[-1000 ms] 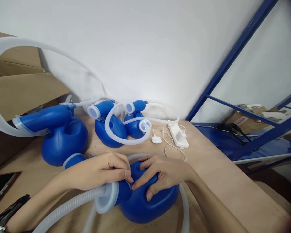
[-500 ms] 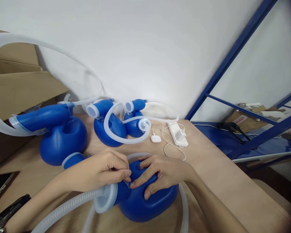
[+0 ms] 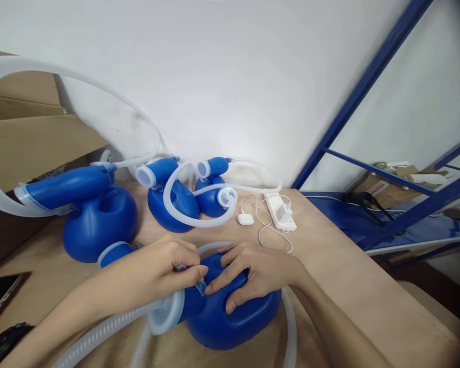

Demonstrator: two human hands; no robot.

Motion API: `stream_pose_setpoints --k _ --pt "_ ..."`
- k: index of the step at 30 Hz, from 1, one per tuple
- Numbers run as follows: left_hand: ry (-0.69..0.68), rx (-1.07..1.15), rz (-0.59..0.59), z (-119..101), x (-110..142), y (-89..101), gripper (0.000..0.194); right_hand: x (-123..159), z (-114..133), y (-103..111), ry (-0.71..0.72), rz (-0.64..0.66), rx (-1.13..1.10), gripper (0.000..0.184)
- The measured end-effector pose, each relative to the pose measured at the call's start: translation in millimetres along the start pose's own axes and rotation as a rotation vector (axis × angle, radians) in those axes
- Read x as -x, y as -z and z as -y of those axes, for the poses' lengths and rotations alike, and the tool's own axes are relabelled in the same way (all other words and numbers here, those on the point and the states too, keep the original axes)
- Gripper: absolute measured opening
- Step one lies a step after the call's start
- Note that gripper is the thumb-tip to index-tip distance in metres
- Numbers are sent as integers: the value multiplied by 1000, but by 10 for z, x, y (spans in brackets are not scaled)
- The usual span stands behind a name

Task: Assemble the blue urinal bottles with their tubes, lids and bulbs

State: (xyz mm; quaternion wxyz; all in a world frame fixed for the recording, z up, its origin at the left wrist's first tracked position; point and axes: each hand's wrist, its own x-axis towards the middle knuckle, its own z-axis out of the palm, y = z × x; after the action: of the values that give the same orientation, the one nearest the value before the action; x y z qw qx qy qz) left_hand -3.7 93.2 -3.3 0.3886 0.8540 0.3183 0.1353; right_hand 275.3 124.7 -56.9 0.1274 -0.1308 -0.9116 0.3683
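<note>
A blue plastic urinal bottle lies on its side on the table in front of me. Its neck points left and ends in a whitish translucent cap joined to a ribbed hose. My left hand is closed in a pinch at a small clear plastic tab on the neck. Curled fingers hide part of the tab. My right hand grips the bottle's body from above, thumb by the handle hollow, with the index fingertip against the neck beside the tab.
Several more blue urinal bottles with looping hoses stand toward the wall. A white power strip, a cable and a small white case lie behind my right hand. Cardboard boxes are at left, a dark tablet-like device below them, a blue metal frame at right.
My left fingers have shifted slightly at the neck, and more of the clear tab shows between the hands. My right hand keeps its hold on the bottle. The view has moved a little.
</note>
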Motion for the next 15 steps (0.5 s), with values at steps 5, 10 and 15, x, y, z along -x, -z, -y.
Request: stream_pose_setpoints --k 5,10,15 --pt "183 -60 -171 -5 109 -210 17 -5 37 2 -2 -22 3 45" --pt "332 -157 -182 -34 99 -312 18 -16 31 0 -10 -20 -18 51" --pt "399 -148 -94 -72 45 -247 22 -18 25 1 -47 7 -43 51"
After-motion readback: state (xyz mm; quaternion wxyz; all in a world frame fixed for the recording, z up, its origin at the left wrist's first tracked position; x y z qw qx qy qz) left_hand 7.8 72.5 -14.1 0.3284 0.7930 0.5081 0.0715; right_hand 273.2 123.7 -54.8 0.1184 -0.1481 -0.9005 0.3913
